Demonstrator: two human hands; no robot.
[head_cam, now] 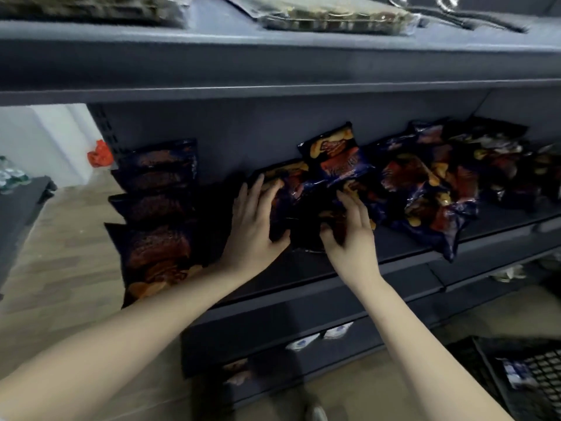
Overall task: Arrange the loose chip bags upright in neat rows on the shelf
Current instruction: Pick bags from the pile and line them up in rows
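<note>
Head view: left hand (253, 223) and right hand (350, 230) curl fingers round glossy dark-blue chip bags (296, 192).

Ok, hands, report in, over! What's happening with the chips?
Copy: left hand and right hand both grip one chip bag, mid-shelf. To its left, upright row stands. On its right, loose pile crowds in.

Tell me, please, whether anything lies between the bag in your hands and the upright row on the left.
Nothing visible does. The left hand and right hand grip the bag; the shelf strip toward the row looks bare, though shadowed.
</note>
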